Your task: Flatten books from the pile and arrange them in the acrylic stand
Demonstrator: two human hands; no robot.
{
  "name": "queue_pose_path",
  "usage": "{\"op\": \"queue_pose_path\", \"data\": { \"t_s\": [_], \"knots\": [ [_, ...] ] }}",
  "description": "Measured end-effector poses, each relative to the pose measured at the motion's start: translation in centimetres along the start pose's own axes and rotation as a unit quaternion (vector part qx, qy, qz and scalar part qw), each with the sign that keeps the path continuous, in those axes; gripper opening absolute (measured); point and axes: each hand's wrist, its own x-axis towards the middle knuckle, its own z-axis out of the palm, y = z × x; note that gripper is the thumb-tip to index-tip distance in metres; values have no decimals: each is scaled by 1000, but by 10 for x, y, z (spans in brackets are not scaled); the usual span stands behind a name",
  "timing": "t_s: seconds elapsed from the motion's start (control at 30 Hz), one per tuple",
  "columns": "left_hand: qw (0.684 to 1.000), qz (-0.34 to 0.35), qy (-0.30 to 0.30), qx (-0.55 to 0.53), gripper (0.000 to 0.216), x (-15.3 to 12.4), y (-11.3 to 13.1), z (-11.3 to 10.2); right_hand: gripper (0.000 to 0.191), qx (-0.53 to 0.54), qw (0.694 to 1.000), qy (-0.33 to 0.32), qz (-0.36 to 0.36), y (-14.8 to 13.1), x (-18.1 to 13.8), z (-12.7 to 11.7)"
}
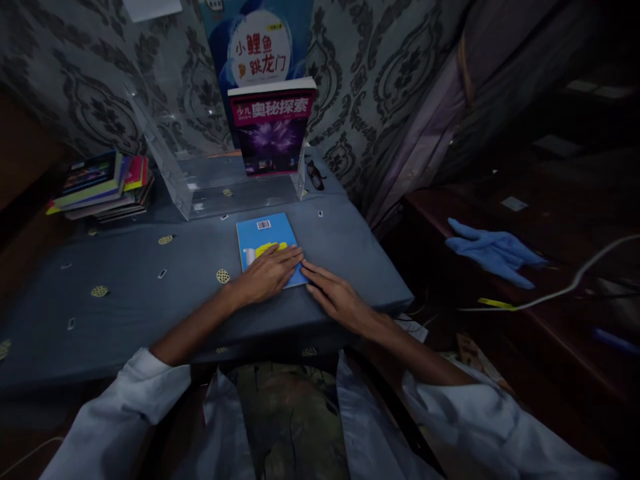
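Where the grey-blue table [150, 293] fills the view against a patterned wall, a clear acrylic stand [200, 180] sits at its far edge with a purple-covered book [273, 127] propped upright in it. A stack of books [105, 187] lies flat at the far left of the table. A blue glove [493, 252] rests on a dark side surface, well apart to the right. The blue booklet [265, 237] lies flat at table centre, barcode uppermost. The left hand [267, 273] lies palm down on its near half, fingers extended and flat, gripping nothing. The right hand [337, 297] rests flat just beside it, fingertips touching the booklet's near right corner. Spectacles [315, 175] lie beside the stand.
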Motion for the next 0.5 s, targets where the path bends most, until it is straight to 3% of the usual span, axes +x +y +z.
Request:
{"op": "queue_pose_path", "data": {
  "t_s": [0.3,0.5],
  "knots": [
    [999,16,-40,-19,45,-23,26,-6,37,-41,999,34,-12,-18,-29,2],
    [998,36,-52,-27,42,-8,14,-14,35,-45,997,62,-15,-26,-25,2]
  ]
}}
